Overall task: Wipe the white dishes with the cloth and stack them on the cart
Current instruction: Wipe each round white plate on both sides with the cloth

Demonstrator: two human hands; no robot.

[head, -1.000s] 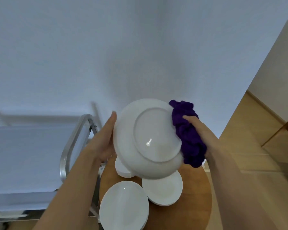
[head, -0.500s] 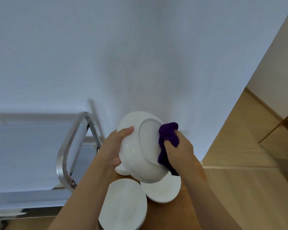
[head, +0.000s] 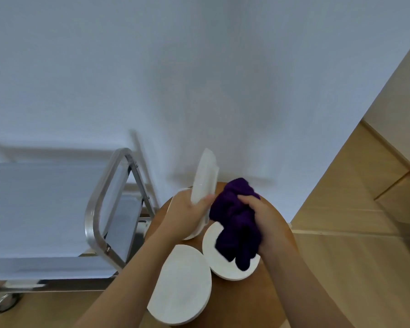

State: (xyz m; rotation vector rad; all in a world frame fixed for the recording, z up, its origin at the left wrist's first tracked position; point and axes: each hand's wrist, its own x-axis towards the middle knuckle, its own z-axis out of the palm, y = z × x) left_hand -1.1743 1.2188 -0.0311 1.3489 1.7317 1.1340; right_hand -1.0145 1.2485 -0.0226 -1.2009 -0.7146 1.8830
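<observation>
Barely begun: the left hand (head: 187, 210) grips one white dish (head: 205, 176) edge-on, the right hand (head: 258, 216) clutches the purple cloth (head: 237, 221) beside it. Two plates (head: 182, 282) wait on the round table (head: 277, 285); the cart (head: 104, 185) shows none stacked.

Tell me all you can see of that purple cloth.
The purple cloth is a deep violet, fuzzy-looking fabric, bunched into thick folds. The right hand grips its upper part with curled fingers, and the loose end hangs down over a white plate lying on the round wooden table. Its left edge sits beside the dish held on edge by the left hand.
</observation>
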